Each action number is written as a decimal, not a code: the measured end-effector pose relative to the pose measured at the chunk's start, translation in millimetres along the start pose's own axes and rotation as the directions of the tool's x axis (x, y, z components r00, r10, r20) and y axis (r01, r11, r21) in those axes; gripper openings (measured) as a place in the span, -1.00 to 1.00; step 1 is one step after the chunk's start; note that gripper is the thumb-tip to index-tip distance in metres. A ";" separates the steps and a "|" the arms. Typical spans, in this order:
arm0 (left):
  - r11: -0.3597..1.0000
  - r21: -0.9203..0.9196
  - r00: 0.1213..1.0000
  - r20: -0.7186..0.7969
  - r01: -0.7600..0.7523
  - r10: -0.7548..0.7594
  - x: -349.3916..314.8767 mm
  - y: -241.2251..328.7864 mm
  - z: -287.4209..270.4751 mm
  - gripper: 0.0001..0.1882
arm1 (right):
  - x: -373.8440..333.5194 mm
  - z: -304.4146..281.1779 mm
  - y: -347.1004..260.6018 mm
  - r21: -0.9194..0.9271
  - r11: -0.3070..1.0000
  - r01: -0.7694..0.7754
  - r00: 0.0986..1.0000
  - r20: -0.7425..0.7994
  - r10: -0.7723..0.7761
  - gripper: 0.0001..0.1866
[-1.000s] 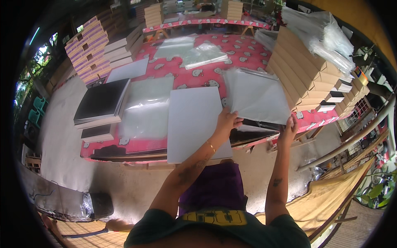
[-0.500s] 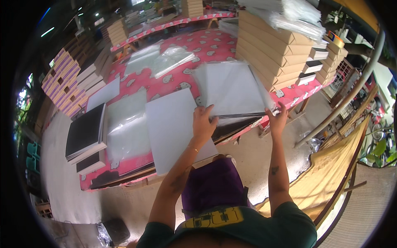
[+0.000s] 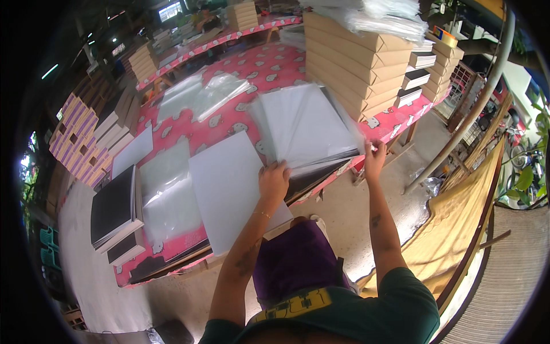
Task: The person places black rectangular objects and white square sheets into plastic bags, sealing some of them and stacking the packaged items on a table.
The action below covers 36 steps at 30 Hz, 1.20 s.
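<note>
A white sheet in a clear plastic sleeve (image 3: 309, 120) lies on the table, with dark-edged sheets under its near side. My left hand (image 3: 274, 182) is closed at the sleeve's near left corner, fingers bent over the edge. At the near right corner my right hand (image 3: 374, 159) pinches the plastic edge between thumb and fingers. Beside my left forearm rests a plain white board (image 3: 232, 183), partly over the table's front edge. Farther left are clear plastic sleeves (image 3: 167, 192) and a stack of black-covered sheets (image 3: 116, 203).
Tall brown-wrapped packs (image 3: 349, 66) rise behind the sleeve, topped by a pile of clear plastic (image 3: 372, 20). More sleeves (image 3: 209, 94) lie on the pink patterned tablecloth (image 3: 260, 66). Purple-and-cream boxes (image 3: 80, 140) stand at the left; a slanting pole (image 3: 464, 123) at the right.
My left hand has shifted left and down along the near edge; my right hand is now pinched at the corner. The whole view has swung slightly to the right.
</note>
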<state>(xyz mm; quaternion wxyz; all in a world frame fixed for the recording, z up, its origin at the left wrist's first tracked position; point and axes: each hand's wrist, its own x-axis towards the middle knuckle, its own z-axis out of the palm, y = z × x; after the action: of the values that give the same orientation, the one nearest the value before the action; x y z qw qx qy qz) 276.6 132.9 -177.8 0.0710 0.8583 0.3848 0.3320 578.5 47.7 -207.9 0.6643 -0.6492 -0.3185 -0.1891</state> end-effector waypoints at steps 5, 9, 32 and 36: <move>0.986 0.136 0.995 -0.011 -0.092 0.095 -0.1 17.8 -4.1 -0.59 | 45.9 -6.8 26.5 0.059 0.998 0.025 0.844 0.534 -0.053 -0.54; 0.970 0.218 0.992 0.084 -0.107 0.090 4.0 20.3 -0.5 -0.57 | 58.6 -15.2 24.9 -0.151 0.986 0.074 0.754 0.655 0.044 -0.70; 0.959 0.259 0.994 0.040 -0.112 0.105 -3.5 9.5 2.4 -0.64 | 15.4 -32.6 7.2 -0.138 0.989 0.043 0.950 0.312 0.002 -0.82; 0.970 0.201 0.989 0.091 -0.134 0.118 3.4 13.6 1.3 -0.64 | 35.8 -15.2 9.3 -0.114 0.961 0.254 0.898 0.396 -0.190 -0.78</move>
<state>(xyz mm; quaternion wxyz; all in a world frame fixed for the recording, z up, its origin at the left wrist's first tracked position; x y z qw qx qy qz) 287.4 126.1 -172.0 -0.0247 0.8961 0.3587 0.2601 613.3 39.3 -190.1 0.5083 -0.6849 -0.4972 -0.1591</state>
